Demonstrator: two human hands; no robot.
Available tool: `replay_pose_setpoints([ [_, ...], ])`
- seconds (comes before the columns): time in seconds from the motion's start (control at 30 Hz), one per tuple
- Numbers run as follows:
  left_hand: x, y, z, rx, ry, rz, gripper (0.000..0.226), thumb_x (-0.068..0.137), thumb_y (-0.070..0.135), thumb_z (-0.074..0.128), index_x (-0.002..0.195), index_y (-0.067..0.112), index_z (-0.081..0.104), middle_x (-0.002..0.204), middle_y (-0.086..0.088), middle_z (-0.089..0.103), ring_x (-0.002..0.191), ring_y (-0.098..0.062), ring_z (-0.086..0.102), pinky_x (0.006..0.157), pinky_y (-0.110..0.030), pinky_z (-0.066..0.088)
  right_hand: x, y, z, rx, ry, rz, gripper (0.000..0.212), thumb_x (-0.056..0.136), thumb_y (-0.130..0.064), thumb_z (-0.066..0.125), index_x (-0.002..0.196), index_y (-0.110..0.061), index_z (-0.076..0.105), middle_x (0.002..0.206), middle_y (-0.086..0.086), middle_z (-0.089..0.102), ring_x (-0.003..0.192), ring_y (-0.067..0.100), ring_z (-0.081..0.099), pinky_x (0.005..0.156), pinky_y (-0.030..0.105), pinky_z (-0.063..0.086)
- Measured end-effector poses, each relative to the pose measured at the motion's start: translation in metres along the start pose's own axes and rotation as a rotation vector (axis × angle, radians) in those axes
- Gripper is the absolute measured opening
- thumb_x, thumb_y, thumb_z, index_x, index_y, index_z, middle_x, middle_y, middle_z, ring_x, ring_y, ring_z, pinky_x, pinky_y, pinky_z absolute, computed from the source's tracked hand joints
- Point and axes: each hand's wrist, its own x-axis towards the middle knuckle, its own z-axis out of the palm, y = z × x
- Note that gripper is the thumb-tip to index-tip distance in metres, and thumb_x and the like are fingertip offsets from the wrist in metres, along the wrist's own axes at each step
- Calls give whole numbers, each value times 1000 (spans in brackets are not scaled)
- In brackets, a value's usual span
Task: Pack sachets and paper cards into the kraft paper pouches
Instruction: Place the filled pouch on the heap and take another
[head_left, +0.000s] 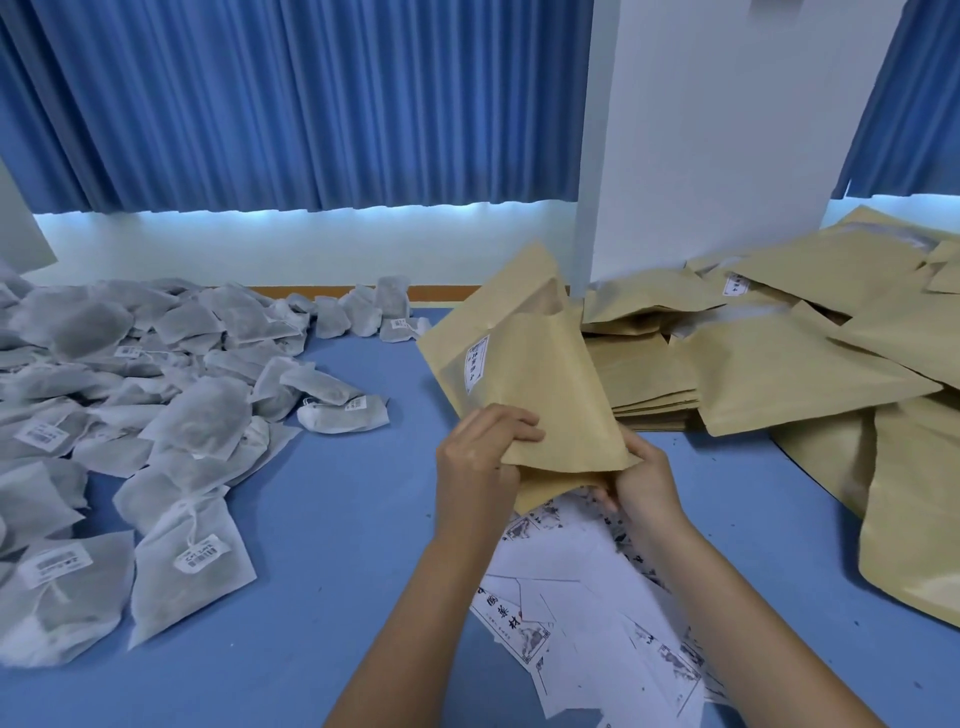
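Observation:
A kraft paper pouch (524, 364) with a small white label is held up over the blue table (332, 493), its mouth gaping toward the far side. My left hand (483, 452) grips its lower left edge, fingers curled over the front. My right hand (641, 478) pinches its lower right corner. Under both hands lies a loose spread of white paper cards (587, 597) with black printing. Several white sachets (171, 415) with barcode tags are heaped on the left of the table.
Several kraft pouches (810, 353) lie piled at the right, with a flat stack (649, 384) just behind the held pouch. A white pillar (727, 130) and blue curtains (285, 104) stand behind the table.

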Motion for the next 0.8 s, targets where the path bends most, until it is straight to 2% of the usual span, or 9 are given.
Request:
replay_pose_setpoints([
  [0.17, 12, -18, -10, -116, -119, -22, 34, 84, 3, 46, 108, 8, 68, 116, -2, 62, 107, -3, 55, 85, -15, 44, 18, -21, 25, 178, 60, 64, 32, 86, 7, 20, 78, -8, 47, 42, -1, 39, 34, 9, 31, 33, 21, 22],
  [0.23, 16, -32, -14, -159, -191, 24, 34, 94, 17, 44, 123, 12, 61, 128, -2, 55, 113, -7, 53, 91, -18, 42, 31, -29, 37, 294, 101, 83, 33, 84, 10, 17, 76, -8, 44, 48, 3, 38, 35, 10, 31, 32, 19, 22],
  [0.33, 24, -75, -24, -116, -178, -64, 39, 88, 11, 49, 126, 21, 55, 132, 1, 52, 117, -17, 52, 97, -34, 44, 55, -35, 52, 449, 168, 149, 35, 85, 11, 15, 78, -8, 43, 62, 7, 41, 42, 11, 34, 31, 18, 23],
  [0.4, 39, -118, -32, 229, -224, -237, 52, 83, 7, 53, 133, 20, 49, 143, -5, 43, 130, -26, 40, 104, -45, 37, 72, -35, 58, 507, 217, 191, 35, 87, 12, 16, 84, -6, 46, 70, 9, 46, 47, 12, 37, 31, 17, 26],
  [0.5, 57, -185, -55, 901, -697, -453, 70, 90, 25, 52, 150, 29, 17, 160, -3, -1, 147, -26, 0, 115, -52, 16, 93, -30, 65, 524, 280, 205, 39, 87, 13, 16, 104, -1, 48, 82, 13, 50, 52, 16, 41, 32, 15, 31],
  [0.57, 60, -221, -71, 988, -907, -632, 80, 88, 31, 53, 151, 31, 3, 160, -3, -11, 147, -29, -1, 114, -55, 13, 105, -23, 66, 529, 302, 225, 40, 88, 13, 19, 112, -3, 47, 95, 15, 51, 56, 16, 43, 34, 16, 35],
  [0.67, 60, -246, -76, 938, -909, -793, 81, 85, 41, 53, 150, 27, 7, 156, -10, 16, 142, -35, 15, 112, -50, 23, 114, -6, 65, 515, 290, 278, 26, 92, 14, 29, 101, -2, 47, 100, 13, 49, 64, 15, 45, 43, 16, 41],
  [0.73, 61, -245, -67, 1008, -889, -692, 70, 80, 49, 54, 142, 27, 28, 142, -8, 39, 136, -35, 26, 109, -49, 24, 115, 4, 67, 510, 288, 285, 24, 93, 14, 29, 96, -3, 46, 93, 9, 47, 64, 15, 43, 45, 15, 41],
  [0.8, 63, -229, -58, 1049, -907, -585, 58, 76, 51, 58, 127, 27, 44, 125, -5, 52, 128, -31, 35, 106, -49, 24, 116, 8, 68, 606, 303, 276, 35, 92, 14, 25, 111, -7, 44, 92, 8, 46, 62, 17, 42, 40, 16, 40],
])
